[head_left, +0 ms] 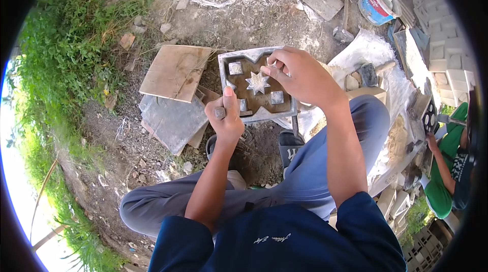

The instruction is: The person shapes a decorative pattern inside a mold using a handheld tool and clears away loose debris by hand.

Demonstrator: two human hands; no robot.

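A rectangular mould [261, 115] with a raised rim is held up in front of me, above my feet. Inside it are a star-shaped block [257, 83] and several square blocks, with brown material between them. My left hand [226, 116] is closed on the mould's lower left corner, its thumb on the rim and a short grey handle beside the fingers. My right hand [300, 73] reaches over the upper right part of the mould with thumb and fingertips pinched together; what they hold, if anything, is too small to make out.
Square boards [176, 72] are stacked on the ground at the left. A paint bucket [378, 5] stands at the upper right. White sacking [363, 51] with stones lies on the right. Another person [447, 170] works at the far right, near stacked blocks [447, 51].
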